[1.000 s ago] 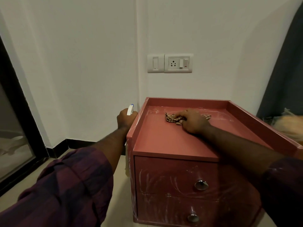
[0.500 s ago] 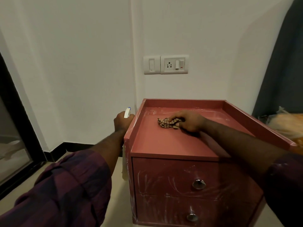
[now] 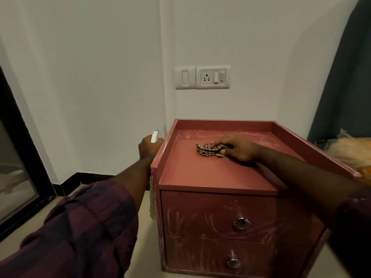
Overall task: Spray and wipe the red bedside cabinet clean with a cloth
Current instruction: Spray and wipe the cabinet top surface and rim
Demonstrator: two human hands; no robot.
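On top of the streaked red bedside cabinet (image 3: 210,177), the right hand (image 3: 239,147) curls its fingers over a bunched checked cloth (image 3: 208,151) near the middle, while just beside the cabinet's left wall the left hand (image 3: 147,147) grips what looks like a spray bottle (image 3: 154,136), only its white head showing, with a wall socket (image 3: 212,76) beyond.

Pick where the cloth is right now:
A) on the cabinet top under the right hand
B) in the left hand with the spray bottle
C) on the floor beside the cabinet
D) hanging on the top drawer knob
A: the right hand holds the cloth down on the cabinet top, while the left hand grips only the spray bottle.
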